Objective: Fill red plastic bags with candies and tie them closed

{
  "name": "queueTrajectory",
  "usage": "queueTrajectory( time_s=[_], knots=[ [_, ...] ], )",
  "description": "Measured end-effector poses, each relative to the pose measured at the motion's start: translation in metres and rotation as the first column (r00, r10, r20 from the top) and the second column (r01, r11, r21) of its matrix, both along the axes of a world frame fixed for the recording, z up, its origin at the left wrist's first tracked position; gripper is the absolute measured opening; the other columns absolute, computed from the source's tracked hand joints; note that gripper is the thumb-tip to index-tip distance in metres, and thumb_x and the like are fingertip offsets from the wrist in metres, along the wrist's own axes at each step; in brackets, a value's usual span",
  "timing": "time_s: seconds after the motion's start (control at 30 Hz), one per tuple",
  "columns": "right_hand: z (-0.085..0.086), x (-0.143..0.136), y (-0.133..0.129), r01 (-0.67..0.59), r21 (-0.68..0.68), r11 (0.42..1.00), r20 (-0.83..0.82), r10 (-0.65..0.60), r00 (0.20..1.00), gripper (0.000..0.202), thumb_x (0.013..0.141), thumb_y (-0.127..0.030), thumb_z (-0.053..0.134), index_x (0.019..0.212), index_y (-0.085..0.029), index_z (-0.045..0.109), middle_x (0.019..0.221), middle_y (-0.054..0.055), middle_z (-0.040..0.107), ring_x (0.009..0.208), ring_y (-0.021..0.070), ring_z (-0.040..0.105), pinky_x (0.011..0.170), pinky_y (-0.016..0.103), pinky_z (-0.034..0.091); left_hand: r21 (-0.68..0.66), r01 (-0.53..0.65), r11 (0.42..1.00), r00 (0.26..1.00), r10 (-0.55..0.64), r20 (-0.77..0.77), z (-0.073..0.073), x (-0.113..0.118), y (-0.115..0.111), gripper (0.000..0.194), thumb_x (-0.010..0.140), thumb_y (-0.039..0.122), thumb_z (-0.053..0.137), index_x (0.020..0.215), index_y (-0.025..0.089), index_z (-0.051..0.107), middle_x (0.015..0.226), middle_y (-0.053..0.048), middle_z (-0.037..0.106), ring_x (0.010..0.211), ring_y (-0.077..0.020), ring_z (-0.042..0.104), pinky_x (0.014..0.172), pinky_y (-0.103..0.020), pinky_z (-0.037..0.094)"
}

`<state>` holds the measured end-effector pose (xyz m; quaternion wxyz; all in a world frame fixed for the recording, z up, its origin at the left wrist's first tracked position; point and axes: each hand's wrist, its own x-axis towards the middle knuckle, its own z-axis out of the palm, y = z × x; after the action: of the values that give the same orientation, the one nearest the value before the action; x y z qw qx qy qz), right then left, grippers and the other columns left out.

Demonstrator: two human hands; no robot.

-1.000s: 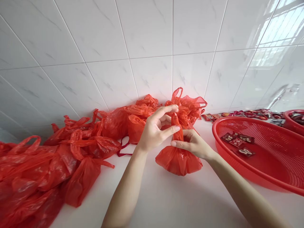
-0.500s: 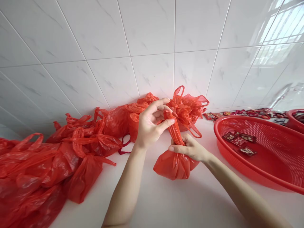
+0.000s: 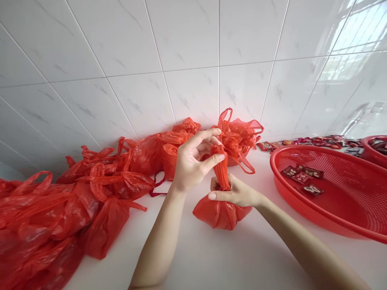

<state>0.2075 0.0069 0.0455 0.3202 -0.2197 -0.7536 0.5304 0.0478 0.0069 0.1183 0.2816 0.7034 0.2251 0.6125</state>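
A filled red plastic bag [image 3: 222,215] rests on the white tabletop in front of me, its upper part gathered into a narrow neck. My right hand [image 3: 234,191] is wrapped round that neck just above the bulging part. Higher up, my left hand [image 3: 196,157] pinches the gathered top between thumb and fingers. What is inside the bag cannot be seen. Just behind my hands stands a bunch of red bags with loose handles [image 3: 242,135].
Many tied red bags [image 3: 66,205] are heaped along the wall to the left. On the right is a red perforated basket [image 3: 332,217] holding several small packets [image 3: 303,177]. More packets [image 3: 317,141] lie along the wall, near another red basket [image 3: 375,155].
My right hand has shifted slightly left and down on the neck, which now stands more upright. My left hand still pinches the top. The view has shifted slightly.
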Motion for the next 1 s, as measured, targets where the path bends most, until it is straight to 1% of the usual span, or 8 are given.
queueTrajectory(
  time_s=[0.1, 0.23, 0.37, 0.47, 0.57, 0.7, 0.87, 1.0],
  knots=[
    [0.011, 0.012, 0.002, 0.018, 0.08, 0.997, -0.039, -0.015, 0.999, 0.037, 0.088, -0.053, 0.07, 0.085, -0.017, 0.064, 0.081, 0.0, 0.06, 0.073, 0.0135, 0.053, 0.067, 0.027, 0.045, 0.001, -0.03, 1.0, 0.999, 0.03, 0.022, 0.001, -0.001, 0.002, 0.032, 0.077, 0.018, 0.08, 0.107, 0.021, 0.072, 0.09, -0.001, 0.07, 0.084, -0.0158, 0.069, 0.074, -0.028, 0.063],
    [0.02, 0.02, 0.004, 0.192, 0.095, 0.977, -0.072, -0.186, 0.98, 0.038, 0.088, -0.055, 0.069, 0.084, -0.017, 0.069, 0.078, 0.002, 0.062, 0.073, 0.0154, 0.055, 0.07, 0.03, 0.047, -0.052, -0.001, 0.999, 1.0, 0.001, 0.013, 0.0, -0.006, 0.007, 0.044, 0.077, 0.029, 0.084, 0.117, 0.023, 0.068, 0.102, -0.004, 0.071, 0.099, -0.0211, 0.07, 0.087, -0.036, 0.062],
    [0.021, 0.022, 0.006, 0.399, 0.116, 0.909, -0.213, -0.37, 0.904, 0.039, 0.082, -0.057, 0.075, 0.074, -0.019, 0.071, 0.078, 0.003, 0.062, 0.074, 0.018, 0.057, 0.071, 0.034, 0.048, -0.258, 0.158, 0.953, 0.974, -0.193, -0.116, -0.008, -0.011, 0.015, 0.088, 0.073, 0.035, 0.089, 0.149, 0.033, 0.044, 0.14, -0.012, 0.059, 0.125, -0.0309, 0.062, 0.102, -0.049, 0.055],
    [0.025, 0.025, 0.005, 0.559, 0.143, 0.817, -0.291, -0.505, 0.813, 0.037, 0.079, -0.057, 0.078, 0.071, -0.021, 0.073, 0.079, 0.004, 0.063, 0.08, 0.0208, 0.058, 0.074, 0.036, 0.048, -0.377, 0.275, 0.885, 0.895, -0.379, -0.234, -0.017, -0.001, 0.02, 0.097, 0.074, 0.031, 0.089, 0.155, 0.036, 0.035, 0.147, -0.013, 0.055, 0.135, -0.035, 0.055, 0.109, -0.057, 0.05],
    [0.031, 0.03, 0.001, 0.664, 0.166, 0.729, -0.295, -0.606, 0.739, 0.036, 0.079, -0.056, 0.078, 0.07, -0.021, 0.073, 0.073, 0.004, 0.061, 0.079, 0.0206, 0.054, 0.071, 0.035, 0.046, -0.33, 0.352, 0.876, 0.838, -0.452, -0.305, -0.027, 0.02, 0.021, 0.079, 0.074, 0.024, 0.088, 0.144, 0.031, 0.052, 0.14, -0.01, 0.063, 0.137, -0.034, 0.054, 0.112, -0.055, 0.048],
    [0.037, 0.037, -0.001, 0.691, 0.146, 0.708, -0.271, -0.644, 0.716, 0.046, 0.078, -0.063, 0.075, 0.068, -0.018, 0.07, 0.065, 0.003, 0.055, 0.069, 0.0172, 0.047, 0.061, 0.031, 0.04, -0.263, 0.323, 0.909, 0.864, -0.397, -0.31, -0.042, 0.045, 0.02, 0.04, 0.084, 0.013, 0.075, 0.122, 0.025, 0.067, 0.128, -0.007, 0.071, 0.123, -0.0313, 0.066, 0.103, -0.045, 0.059],
    [0.038, 0.038, 0.001, 0.707, 0.142, 0.693, -0.29, -0.654, 0.699, 0.053, 0.078, -0.067, 0.073, 0.062, -0.017, 0.062, 0.058, -0.001, 0.043, 0.061, 0.0127, 0.037, 0.054, 0.028, 0.03, -0.235, 0.268, 0.934, 0.887, -0.335, -0.319, -0.054, 0.05, 0.024, 0.047, 0.084, 0.006, 0.07, 0.127, 0.024, 0.063, 0.126, -0.008, 0.072, 0.125, -0.0304, 0.066, 0.103, -0.042, 0.059],
    [0.038, 0.037, 0.001, 0.72, 0.158, 0.676, -0.284, -0.667, 0.689, 0.054, 0.078, -0.063, 0.075, 0.055, -0.018, 0.054, 0.056, -0.003, 0.033, 0.06, 0.011, 0.028, 0.053, 0.029, 0.024, -0.283, 0.291, 0.914, 0.845, -0.384, -0.372, -0.052, 0.047, 0.023, 0.022, 0.088, 0.006, 0.062, 0.098, 0.023, 0.071, 0.095, -0.002, 0.077, 0.099, -0.027, 0.077, 0.08, -0.033, 0.065]
  ],
)
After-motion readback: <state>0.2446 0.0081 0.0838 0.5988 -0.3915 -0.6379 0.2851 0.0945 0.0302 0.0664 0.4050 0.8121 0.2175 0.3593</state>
